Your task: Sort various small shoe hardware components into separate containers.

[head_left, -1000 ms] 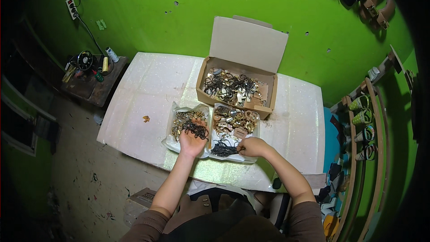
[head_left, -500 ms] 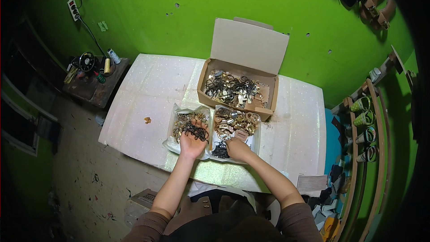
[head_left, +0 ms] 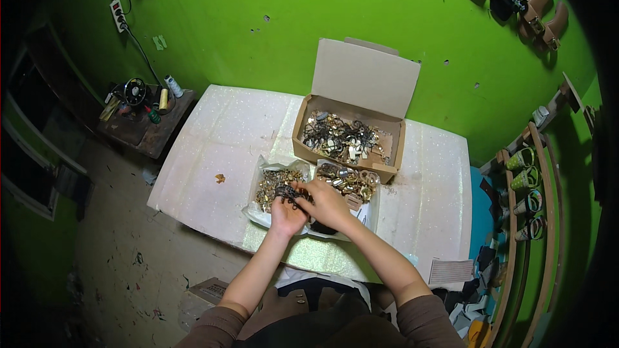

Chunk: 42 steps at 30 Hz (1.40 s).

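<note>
We hold our left hand [head_left: 289, 215] palm up and loosely cupped, unclosed, with a tangle of thin, dark, looped pieces [head_left: 285, 193] lying across its fingers. Our right hand [head_left: 327, 206] reaches over from the right, its thumb and fingers parted at that tangle; we cannot tell whether they pinch a piece. Both hands are above the near side of two containers: a white plastic-lined tray of small metallic bits [head_left: 256, 218] on the left, and a pale tray of larger gold-toned fittings [head_left: 373, 216] on the right. Beyond stands an open brown cardboard box [head_left: 327, 156] of mixed pieces. We judge the step in hand to be handling the dark pieces in the palm; the next move calls for a steady left palm and a light fingertip grip.
</note>
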{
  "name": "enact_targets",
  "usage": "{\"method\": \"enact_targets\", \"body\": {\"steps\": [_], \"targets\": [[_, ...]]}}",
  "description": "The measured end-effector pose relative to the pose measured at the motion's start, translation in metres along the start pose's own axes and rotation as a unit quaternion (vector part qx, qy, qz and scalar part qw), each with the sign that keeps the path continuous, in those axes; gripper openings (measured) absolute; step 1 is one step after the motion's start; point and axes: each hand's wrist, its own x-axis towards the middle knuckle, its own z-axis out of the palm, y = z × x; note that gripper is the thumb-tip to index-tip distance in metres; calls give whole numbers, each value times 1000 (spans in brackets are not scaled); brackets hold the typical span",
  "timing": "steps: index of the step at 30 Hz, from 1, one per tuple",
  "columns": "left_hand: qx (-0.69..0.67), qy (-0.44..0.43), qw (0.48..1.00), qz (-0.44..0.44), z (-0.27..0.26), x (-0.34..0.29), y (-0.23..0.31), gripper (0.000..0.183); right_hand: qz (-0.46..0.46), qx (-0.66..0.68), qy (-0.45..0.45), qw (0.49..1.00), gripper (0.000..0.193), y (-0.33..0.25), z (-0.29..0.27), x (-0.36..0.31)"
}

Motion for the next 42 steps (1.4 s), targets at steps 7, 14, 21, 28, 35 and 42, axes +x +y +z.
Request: {"method": "enact_targets", "body": {"steps": [7, 14, 21, 28, 35, 42], "targets": [[-26, -12, 1000, -13, -19, 5, 8, 29, 5, -48, 13, 999, 30, 7, 36, 19], [-17, 19, 1000, -8, -6, -5, 10, 27, -23, 108, -63, 992, 26, -10, 2, 29], [13, 4, 1000, 26, -13, -2, 14, 29, -42, 215, -137, 966, 28, -31, -21, 36], [8, 26, 999, 41, -10, 4, 13, 25, -29, 384, -170, 907, 24, -29, -33, 42], [13, 61, 997, 33, -5, 5, 12, 25, -31, 371, -171, 912, 26, -39, -48, 42], [-32, 58, 998, 23, -14, 5, 16, 28, -48, 358, -137, 923, 26, -36, -78, 34]]}}
